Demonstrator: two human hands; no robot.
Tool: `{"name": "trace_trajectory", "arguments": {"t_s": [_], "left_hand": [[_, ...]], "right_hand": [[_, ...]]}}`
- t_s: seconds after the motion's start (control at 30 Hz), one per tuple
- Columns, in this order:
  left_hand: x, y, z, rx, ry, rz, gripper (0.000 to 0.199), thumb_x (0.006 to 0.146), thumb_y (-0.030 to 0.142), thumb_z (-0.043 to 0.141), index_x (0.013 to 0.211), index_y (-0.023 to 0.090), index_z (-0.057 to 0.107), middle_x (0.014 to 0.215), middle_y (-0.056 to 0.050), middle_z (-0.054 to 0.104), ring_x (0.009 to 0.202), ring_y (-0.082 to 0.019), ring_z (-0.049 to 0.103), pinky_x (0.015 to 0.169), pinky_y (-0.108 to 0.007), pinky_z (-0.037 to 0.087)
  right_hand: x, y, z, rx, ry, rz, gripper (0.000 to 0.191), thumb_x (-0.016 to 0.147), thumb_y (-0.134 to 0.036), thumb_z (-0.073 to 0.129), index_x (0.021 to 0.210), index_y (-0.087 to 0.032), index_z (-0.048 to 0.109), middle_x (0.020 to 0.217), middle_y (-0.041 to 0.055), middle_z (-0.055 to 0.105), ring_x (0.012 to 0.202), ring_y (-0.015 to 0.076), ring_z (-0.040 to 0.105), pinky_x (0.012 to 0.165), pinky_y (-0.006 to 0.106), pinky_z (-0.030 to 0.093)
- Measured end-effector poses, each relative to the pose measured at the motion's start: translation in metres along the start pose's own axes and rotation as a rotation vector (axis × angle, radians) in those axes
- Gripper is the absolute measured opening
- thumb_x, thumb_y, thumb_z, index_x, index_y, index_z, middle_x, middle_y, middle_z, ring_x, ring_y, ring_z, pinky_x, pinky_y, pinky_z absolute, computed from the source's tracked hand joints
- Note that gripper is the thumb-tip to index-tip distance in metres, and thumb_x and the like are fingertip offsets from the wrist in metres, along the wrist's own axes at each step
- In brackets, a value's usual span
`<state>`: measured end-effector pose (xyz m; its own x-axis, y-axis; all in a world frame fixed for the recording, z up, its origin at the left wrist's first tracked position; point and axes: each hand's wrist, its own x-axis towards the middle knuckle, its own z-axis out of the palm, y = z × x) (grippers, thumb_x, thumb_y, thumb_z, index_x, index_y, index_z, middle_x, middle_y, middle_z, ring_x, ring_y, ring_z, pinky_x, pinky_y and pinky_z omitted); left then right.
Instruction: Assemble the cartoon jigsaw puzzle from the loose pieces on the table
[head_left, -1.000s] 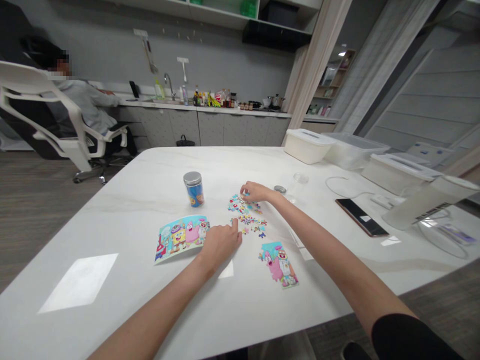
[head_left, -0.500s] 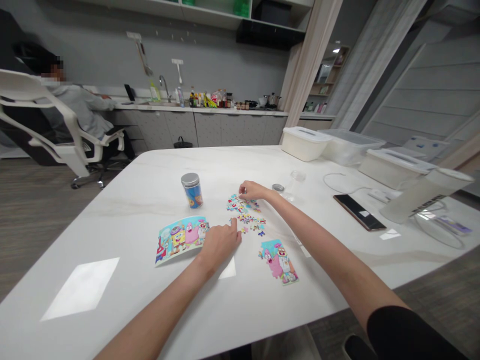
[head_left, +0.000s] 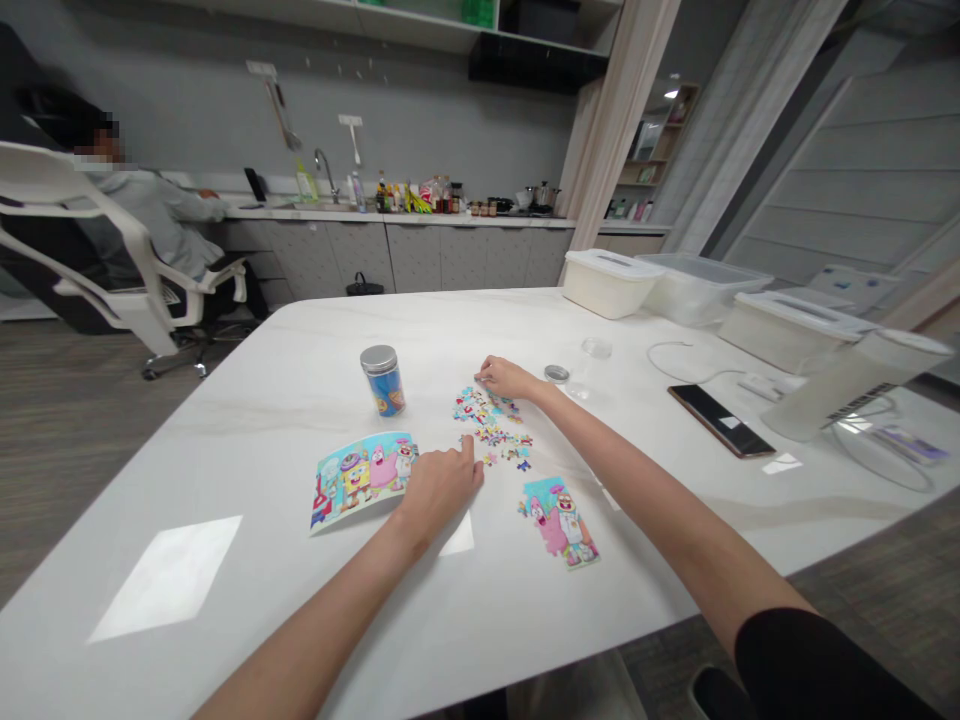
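Right hand (head_left: 508,378) is pressing its fingertips among scattered jigsaw pieces (head_left: 491,430), possibly pinching one; I cannot tell. Left hand (head_left: 439,487) is resting open, gripping nothing, beside a picture card (head_left: 361,480) facing the person. A joined puzzle section (head_left: 559,522) is sitting toward the near edge of the table (head_left: 225,430), and a blue jar (head_left: 382,381) is standing farther back.

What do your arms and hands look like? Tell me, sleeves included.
The left hand and right hand are bare, without gloves or rings. The right arm runs up into a black sleeve; the left arm shows no sleeve.
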<state>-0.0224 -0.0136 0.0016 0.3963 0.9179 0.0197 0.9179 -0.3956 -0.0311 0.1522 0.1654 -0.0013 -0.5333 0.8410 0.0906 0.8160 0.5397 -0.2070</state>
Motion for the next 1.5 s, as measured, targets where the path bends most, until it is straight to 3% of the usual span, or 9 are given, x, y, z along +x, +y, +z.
{"name": "trace_trajectory", "arguments": {"t_s": [0.1,0.23,0.33,0.63,0.9,1.27,1.4,1.5], "left_hand": [[0.0,0.0,0.0,0.023,0.002,0.005,0.031,0.098,0.028,0.035,0.114,0.011,0.057,0.078,-0.016,0.072,0.075,-0.031,0.072,0.06,-0.035,0.048],[0.0,0.001,0.0,0.041,-0.001,0.009,0.032,0.099,0.029,0.033,0.114,0.012,0.056,0.078,-0.015,0.072,0.076,-0.03,0.072,0.059,-0.033,0.048],[0.0,0.001,0.001,0.04,-0.003,0.002,0.034,0.098,0.029,0.033,0.116,0.012,0.056,0.078,-0.015,0.072,0.076,-0.03,0.072,0.059,-0.033,0.047],[0.001,0.0,0.002,0.021,-0.006,-0.008,0.034,0.098,0.029,0.032,0.115,0.012,0.056,0.078,-0.016,0.071,0.075,-0.03,0.071,0.064,-0.036,0.048],[0.001,0.0,0.001,0.048,-0.003,0.002,0.034,0.098,0.029,0.031,0.114,0.012,0.056,0.078,-0.015,0.072,0.075,-0.031,0.072,0.061,-0.035,0.048],[0.001,0.001,0.001,0.034,0.009,0.004,0.034,0.098,0.028,0.034,0.117,0.011,0.056,0.077,-0.016,0.072,0.075,-0.033,0.072,0.06,-0.036,0.049],[0.0,0.0,0.0,0.021,0.011,0.013,0.034,0.098,0.028,0.034,0.116,0.011,0.057,0.075,-0.016,0.071,0.074,-0.032,0.072,0.06,-0.036,0.048],[0.002,-0.002,0.0,-0.011,0.01,0.023,0.034,0.097,0.026,0.035,0.118,0.011,0.056,0.075,-0.016,0.071,0.07,-0.031,0.071,0.06,-0.035,0.048]], "right_hand": [[-0.01,0.001,-0.007,0.002,-0.001,0.03,0.033,0.088,-0.009,0.053,0.117,-0.014,0.068,0.119,0.0118,0.064,0.105,0.0171,0.062,0.092,0.025,0.044],[-0.028,-0.001,-0.012,-0.001,-0.06,0.091,0.017,0.084,-0.025,0.066,0.095,-0.015,0.073,0.102,0.0094,0.07,0.091,0.0191,0.065,0.077,0.024,0.047],[-0.037,-0.005,-0.012,-0.009,-0.096,0.15,0.018,0.082,-0.031,0.069,0.089,-0.016,0.074,0.096,0.0098,0.073,0.085,0.0202,0.067,0.07,0.025,0.047],[-0.033,-0.019,-0.017,0.015,-0.169,0.262,0.012,0.08,-0.024,0.07,0.088,-0.017,0.077,0.092,0.0066,0.077,0.084,0.0176,0.07,0.069,0.021,0.047],[-0.038,-0.03,-0.016,-0.014,-0.165,0.374,0.027,0.081,-0.039,0.07,0.09,-0.014,0.077,0.095,0.0138,0.076,0.094,0.0235,0.069,0.072,0.024,0.048],[-0.034,-0.025,-0.02,0.157,-0.207,0.328,0.011,0.073,-0.025,0.075,0.076,-0.014,0.077,0.076,0.0083,0.076,0.077,0.0198,0.07,0.063,0.022,0.046],[-0.047,-0.022,-0.025,0.312,-0.15,0.267,0.009,0.071,-0.019,0.074,0.079,-0.015,0.077,0.08,0.0053,0.077,0.077,0.0163,0.069,0.066,0.021,0.047],[-0.069,-0.021,-0.029,0.453,-0.134,0.223,0.017,0.077,-0.025,0.07,0.089,-0.015,0.076,0.084,0.0048,0.077,0.074,0.0135,0.068,0.068,0.022,0.05]]}}
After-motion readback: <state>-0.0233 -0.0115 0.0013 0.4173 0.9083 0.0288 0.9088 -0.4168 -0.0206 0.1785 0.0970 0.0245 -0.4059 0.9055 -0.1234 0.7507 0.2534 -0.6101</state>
